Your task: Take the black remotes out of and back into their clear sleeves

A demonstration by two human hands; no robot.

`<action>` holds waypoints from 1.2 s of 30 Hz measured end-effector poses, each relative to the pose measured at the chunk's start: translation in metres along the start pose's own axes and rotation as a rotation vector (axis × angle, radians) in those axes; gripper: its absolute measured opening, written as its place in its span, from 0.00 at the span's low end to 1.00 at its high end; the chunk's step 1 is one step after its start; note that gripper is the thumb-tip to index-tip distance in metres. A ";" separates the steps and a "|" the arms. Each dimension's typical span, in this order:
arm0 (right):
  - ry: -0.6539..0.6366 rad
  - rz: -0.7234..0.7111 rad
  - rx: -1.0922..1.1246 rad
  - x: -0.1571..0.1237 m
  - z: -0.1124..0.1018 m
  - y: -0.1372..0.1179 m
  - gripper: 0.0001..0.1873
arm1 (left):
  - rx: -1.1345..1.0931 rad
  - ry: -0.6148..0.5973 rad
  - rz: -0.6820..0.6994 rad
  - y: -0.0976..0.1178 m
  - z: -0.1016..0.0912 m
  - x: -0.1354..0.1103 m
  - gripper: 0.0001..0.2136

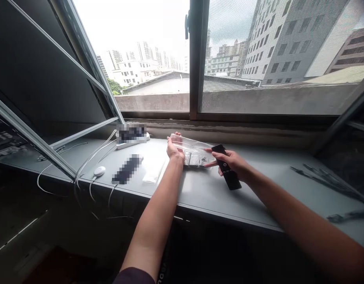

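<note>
Between my hands, above the grey shelf (pixel 199 193), hangs a clear plastic bag (pixel 194 148) with small pieces inside that I cannot make out. My left hand (pixel 175 148) is closed on the bag's left end. A slim black remote control (pixel 227 169) is gripped in my right hand (pixel 233 163), tilted with its lower end toward me. Fingers of the right hand also reach to the bag's right side. Flat on the shelf, just left of my left forearm, are white, thin plastic bags or sheets (pixel 152 173).
Left on the shelf are a white power strip (pixel 133 142), a blurred-out dark item (pixel 127 169), a white round plug-like piece (pixel 99 171) and loose white cables (pixel 84 165). Dark cables (pixel 320 177) lie at right. Metal frames (pixel 90 79) and a window (pixel 196 59) border the shelf.
</note>
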State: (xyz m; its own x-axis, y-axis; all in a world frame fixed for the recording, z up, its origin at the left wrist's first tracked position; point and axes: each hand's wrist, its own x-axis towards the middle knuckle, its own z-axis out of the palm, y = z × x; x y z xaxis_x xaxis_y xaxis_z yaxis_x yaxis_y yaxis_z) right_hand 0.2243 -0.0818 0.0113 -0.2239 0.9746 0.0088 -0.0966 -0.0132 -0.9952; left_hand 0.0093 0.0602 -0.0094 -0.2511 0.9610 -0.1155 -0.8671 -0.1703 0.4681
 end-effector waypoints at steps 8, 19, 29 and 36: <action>0.036 -0.031 0.003 -0.003 0.000 -0.001 0.40 | 0.285 -0.203 -0.255 -0.013 0.004 -0.015 0.08; 0.024 -0.067 0.016 -0.001 0.006 0.003 0.27 | 0.383 -0.207 -0.039 -0.018 0.004 -0.016 0.07; 0.069 -0.114 0.068 0.000 -0.003 0.000 0.22 | 0.536 -0.311 0.058 -0.023 0.004 -0.020 0.05; -0.128 0.080 0.009 -0.004 -0.003 -0.002 0.35 | 0.532 -0.494 0.022 -0.031 0.000 -0.025 0.11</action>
State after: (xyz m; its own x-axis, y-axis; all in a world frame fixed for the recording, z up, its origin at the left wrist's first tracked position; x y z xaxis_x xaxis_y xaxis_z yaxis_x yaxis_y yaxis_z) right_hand 0.2285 -0.0845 0.0125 -0.3530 0.9338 -0.0576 -0.0821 -0.0923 -0.9923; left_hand 0.0423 0.0415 -0.0204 0.0664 0.9661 0.2495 -0.5059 -0.1829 0.8430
